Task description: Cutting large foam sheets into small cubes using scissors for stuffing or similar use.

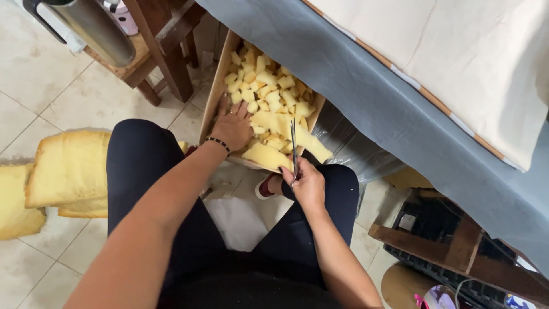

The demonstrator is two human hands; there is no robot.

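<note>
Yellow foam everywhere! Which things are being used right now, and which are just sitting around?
In use:
left hand in the box of foam pieces
right hand holding scissors
big foam strip

Sitting around:
foam slabs on the floor
metal flask
wooden stool
grey cloth

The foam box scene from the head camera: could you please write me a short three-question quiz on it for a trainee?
1. True or false: the right hand holds scissors with the blades pointing into the cardboard box.
2. Where does the left hand rest? A) on the foam slabs on the floor, B) inside the box on the yellow foam pieces, C) on the grey cloth.
3. Fill in: the large foam slabs lie on the tiled floor at the person's ____ side.

Key: 1 true; 2 B; 3 left.
</note>
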